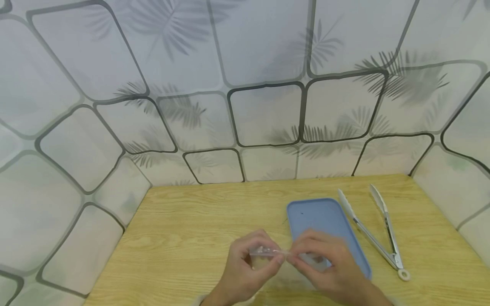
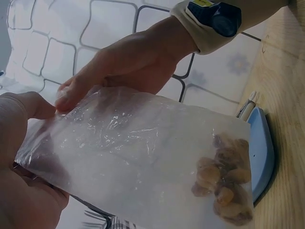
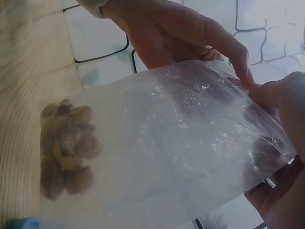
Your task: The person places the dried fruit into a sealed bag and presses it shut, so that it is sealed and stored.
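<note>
A clear plastic bag (image 2: 143,138) hangs between my two hands, its upper edge pinched from both sides. Thumb and fingers of my left hand (image 1: 249,263) hold one side of that edge, and my right hand (image 1: 331,259), slightly blurred, pinches right beside it near the middle. Several brown, rounded pieces like nuts or dried fruit (image 3: 69,148) lie gathered at the bag's bottom, well below the fingers. The plastic is wrinkled and shiny near the top, smoother and hazy lower down. Fingers on the far side of the bag show dimly through it.
A blue tray (image 1: 317,212) lies on the wooden table (image 1: 191,229), partly behind my right hand. Metal tongs (image 1: 383,238) lie spread to its right, their tips toward the back wall (image 1: 268,114). Patterned cloth or paper covers the walls around the table.
</note>
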The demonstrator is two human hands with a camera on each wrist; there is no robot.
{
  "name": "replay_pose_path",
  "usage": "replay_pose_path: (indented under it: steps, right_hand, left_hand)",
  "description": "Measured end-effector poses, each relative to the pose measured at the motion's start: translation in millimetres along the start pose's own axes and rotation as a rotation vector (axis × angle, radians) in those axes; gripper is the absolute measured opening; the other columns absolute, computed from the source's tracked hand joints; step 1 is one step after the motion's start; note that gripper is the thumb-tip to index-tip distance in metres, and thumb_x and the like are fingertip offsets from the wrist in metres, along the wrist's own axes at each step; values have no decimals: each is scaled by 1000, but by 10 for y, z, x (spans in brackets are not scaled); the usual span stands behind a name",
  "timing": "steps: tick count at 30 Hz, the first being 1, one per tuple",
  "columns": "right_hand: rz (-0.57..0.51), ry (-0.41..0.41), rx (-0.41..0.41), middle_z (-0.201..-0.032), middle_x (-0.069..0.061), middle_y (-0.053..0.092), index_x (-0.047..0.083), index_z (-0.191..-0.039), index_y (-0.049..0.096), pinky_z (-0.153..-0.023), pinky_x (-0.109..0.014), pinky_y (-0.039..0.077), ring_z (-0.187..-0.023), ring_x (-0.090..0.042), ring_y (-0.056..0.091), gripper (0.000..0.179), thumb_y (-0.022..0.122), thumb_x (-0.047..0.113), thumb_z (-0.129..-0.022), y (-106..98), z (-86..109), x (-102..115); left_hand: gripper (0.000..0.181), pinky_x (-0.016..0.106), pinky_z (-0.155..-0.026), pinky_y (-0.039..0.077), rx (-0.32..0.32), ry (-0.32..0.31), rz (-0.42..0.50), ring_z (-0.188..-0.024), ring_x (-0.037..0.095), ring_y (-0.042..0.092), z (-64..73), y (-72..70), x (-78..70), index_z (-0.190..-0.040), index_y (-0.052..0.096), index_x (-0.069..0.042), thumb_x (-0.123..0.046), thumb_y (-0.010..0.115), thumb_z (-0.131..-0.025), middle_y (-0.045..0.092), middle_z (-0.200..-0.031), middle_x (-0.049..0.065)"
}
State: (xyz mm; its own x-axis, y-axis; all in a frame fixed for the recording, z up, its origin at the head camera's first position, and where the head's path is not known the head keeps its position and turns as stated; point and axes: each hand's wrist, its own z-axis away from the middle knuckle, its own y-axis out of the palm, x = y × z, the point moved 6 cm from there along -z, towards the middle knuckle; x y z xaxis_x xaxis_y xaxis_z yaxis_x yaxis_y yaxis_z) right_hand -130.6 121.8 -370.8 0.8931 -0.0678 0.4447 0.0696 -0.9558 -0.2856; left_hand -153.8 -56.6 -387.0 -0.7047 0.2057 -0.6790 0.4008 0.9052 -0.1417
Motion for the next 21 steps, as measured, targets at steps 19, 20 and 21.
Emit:
replay_pose_path:
  steps: [19, 20, 21]
  right_hand:
    - [115, 164, 49, -98, 5, 74, 21, -105, 82, -71, -17, 52, -83, -2, 62, 44, 87, -14, -79, -310, -49, 77]
    - [124, 159, 51, -96, 5, 74, 22, -104, 81, -71, -16, 53, -82, -2, 63, 43, 87, -13, -80, -319, -58, 87]
    - [125, 159, 53, -95, 6, 73, 22, -104, 80, -71, -16, 54, -81, -1, 63, 41, 88, -12, -80, -322, -60, 87]
  left_hand:
    - [13, 29, -71, 62, 4, -98, 59, -85, 11, 69, -84, -127, -94, -102, 72, 7, 17, 71, -94, 71, -89, 23]
    - [13, 28, -69, 60, 8, -100, 57, -84, 9, 67, -89, -136, -112, -102, 72, 7, 17, 71, -94, 70, -88, 22]
    - [13, 27, -67, 59, 8, -103, 53, -83, 8, 66, -92, -146, -123, -102, 72, 6, 16, 71, -94, 70, -88, 21]
